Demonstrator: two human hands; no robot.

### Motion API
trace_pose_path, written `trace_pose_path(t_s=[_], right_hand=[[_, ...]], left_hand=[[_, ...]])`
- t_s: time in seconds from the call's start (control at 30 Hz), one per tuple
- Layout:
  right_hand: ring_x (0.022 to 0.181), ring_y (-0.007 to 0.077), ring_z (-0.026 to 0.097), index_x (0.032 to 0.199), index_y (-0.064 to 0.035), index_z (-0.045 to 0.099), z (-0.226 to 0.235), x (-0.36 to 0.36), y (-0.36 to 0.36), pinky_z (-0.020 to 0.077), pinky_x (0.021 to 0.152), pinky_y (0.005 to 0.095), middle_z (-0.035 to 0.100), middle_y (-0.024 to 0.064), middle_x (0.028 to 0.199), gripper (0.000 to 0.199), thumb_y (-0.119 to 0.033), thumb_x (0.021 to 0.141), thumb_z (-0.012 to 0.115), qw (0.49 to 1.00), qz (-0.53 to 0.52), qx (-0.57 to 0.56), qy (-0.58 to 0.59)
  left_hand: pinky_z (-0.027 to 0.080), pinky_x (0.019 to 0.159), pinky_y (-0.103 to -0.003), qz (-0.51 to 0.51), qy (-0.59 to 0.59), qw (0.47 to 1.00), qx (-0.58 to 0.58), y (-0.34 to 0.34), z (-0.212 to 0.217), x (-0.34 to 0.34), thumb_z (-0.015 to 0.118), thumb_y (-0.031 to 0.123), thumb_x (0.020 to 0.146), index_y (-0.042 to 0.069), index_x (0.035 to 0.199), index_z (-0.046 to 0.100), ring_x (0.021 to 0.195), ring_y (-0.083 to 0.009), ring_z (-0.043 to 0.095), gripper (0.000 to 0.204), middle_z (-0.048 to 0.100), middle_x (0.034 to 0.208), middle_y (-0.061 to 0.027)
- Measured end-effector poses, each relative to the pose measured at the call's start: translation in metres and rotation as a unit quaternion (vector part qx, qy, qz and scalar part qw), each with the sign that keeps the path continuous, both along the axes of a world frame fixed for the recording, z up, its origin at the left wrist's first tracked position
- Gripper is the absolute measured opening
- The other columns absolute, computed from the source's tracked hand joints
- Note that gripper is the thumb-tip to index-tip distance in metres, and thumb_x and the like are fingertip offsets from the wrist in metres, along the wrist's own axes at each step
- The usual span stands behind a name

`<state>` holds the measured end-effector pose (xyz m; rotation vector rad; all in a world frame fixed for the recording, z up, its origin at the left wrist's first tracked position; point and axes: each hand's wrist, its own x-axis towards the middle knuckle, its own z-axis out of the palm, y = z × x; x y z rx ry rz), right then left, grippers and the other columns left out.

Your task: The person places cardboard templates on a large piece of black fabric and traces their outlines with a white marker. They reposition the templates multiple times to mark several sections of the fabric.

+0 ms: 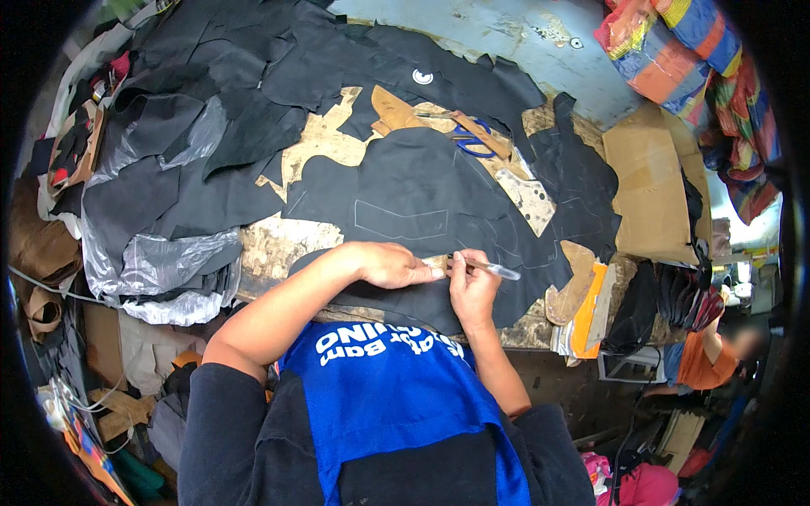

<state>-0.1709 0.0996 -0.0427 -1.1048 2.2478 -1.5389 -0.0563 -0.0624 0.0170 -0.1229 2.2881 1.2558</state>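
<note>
The left hand (392, 266) lies flat, fingers together, on a small pattern (434, 263) on the black leather (422, 194). Right hand (472, 287) fingers pinch a pen (494, 268) beside it. If the pattern slips, the line may go crooked.

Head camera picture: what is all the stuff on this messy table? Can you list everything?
Black sheet: one big piece, black with pale traced outlines, middle of the table under the hands.
More black pieces: many, black, piled across the far and left side.
Plastic bags: a few, grey and shiny, left side.
Scissors: one pair, blue handles, far side on brown pieces.
Cardboard patterns: several, brown, around the scissors.
Cardboard sheet: one, tan, right side.
Striped bag: one, many colours, top right.
Pattern piece: one, tan, under the left fingertips.
Pen: one, clear, in the right hand.
Left hand: pressing the pattern piece flat.
Right hand: holding the pen.
</note>
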Motion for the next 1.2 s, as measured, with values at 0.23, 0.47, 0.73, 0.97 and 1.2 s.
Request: trace_pose_path(t_s=[0.23,0.47,0.73,0.97,1.2], right_hand=[[0.062,0.0182,0.065,0.083,0.0053,0.055,0.022,0.007,0.008,0.0521,0.057,0.0293,0.063,0.0136,0.071,0.011,-0.004,0.085,0.06,0.997,0.025,0.034,0.063],[0.061,0.017,0.061,0.086,-0.0008,0.066,0.031,0.04,-0.005,0.0476,0.058,0.0287,0.064,0.01,0.069,0.011,-0.011,0.081,0.066,0.973,0.224,0.023,-0.046],[0.074,0.0263,0.065,0.088,-0.0037,0.067,0.013,0.063,-0.044,0.0516,0.069,0.0332,0.068,0.0119,0.081,0.012,-0.011,0.078,0.069,0.947,0.311,-0.016,0.076],[0.071,0.0261,0.064,0.081,-0.0069,0.066,0.026,0.043,-0.014,0.0512,0.065,0.0347,0.066,0.0099,0.076,0.011,-0.017,0.078,0.068,0.963,0.243,0.047,0.103],[0.065,0.0272,0.064,0.075,0.0022,0.062,0.036,-0.001,0.022,0.0498,0.06,0.0338,0.064,0.0126,0.073,0.009,-0.005,0.08,0.061,0.986,0.127,0.098,0.049]], left_hand=[[0.041,0.093,-0.039,-0.005,-0.093,0.995,0.028,-0.016,-0.002,-0.01,0.02,0.073,0.086,0.008,0.121,0.058,0.112,-0.0318,0.054,0.084,0.057,0.121,-0.0191],[0.047,0.081,-0.057,0.06,-0.194,0.959,0.199,-0.034,-0.012,-0.022,0.022,0.074,0.084,0.017,0.146,0.022,0.121,-0.022,0.047,0.083,0.043,0.14,-0.0028],[0.048,0.087,-0.051,0.097,-0.215,0.936,0.262,-0.038,-0.018,-0.027,0.027,0.07,0.086,0.011,0.146,0.018,0.128,-0.0202,0.04,0.084,0.04,0.142,-0.0092],[0.052,0.079,-0.047,0.086,-0.215,0.953,0.196,-0.034,-0.01,-0.024,0.023,0.073,0.084,0.012,0.146,0.018,0.121,-0.0176,0.047,0.087,0.045,0.138,-0.0048],[0.053,0.072,-0.039,0.061,-0.16,0.978,0.118,-0.026,-0.005,-0.02,0.022,0.072,0.086,0.008,0.143,0.028,0.113,-0.0187,0.054,0.085,0.052,0.131,-0.0078]])
